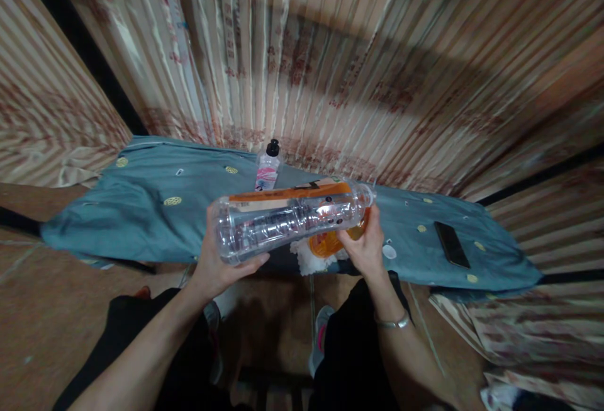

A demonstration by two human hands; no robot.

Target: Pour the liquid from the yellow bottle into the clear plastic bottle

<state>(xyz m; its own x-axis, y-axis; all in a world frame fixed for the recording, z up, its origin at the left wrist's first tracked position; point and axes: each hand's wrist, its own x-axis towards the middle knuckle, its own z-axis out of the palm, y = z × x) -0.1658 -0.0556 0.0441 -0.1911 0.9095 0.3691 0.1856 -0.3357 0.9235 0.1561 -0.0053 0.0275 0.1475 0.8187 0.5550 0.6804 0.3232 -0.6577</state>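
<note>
A large clear plastic bottle [287, 219] with an orange label lies on its side in the air over the table's front edge. My left hand [217, 260] is wrapped round its base end. My right hand [365, 244] grips near its open neck, which tilts down over an orange container [325, 242] resting on a white cloth [306, 258]. A small white cap [389, 251] lies on the table just right of my right hand.
The table is draped in a blue-green cloth [155, 209] with yellow spots. A small bottle with a pink label and black cap [268, 168] stands at the back. A black phone [452, 244] lies at the right. Striped curtains hang behind.
</note>
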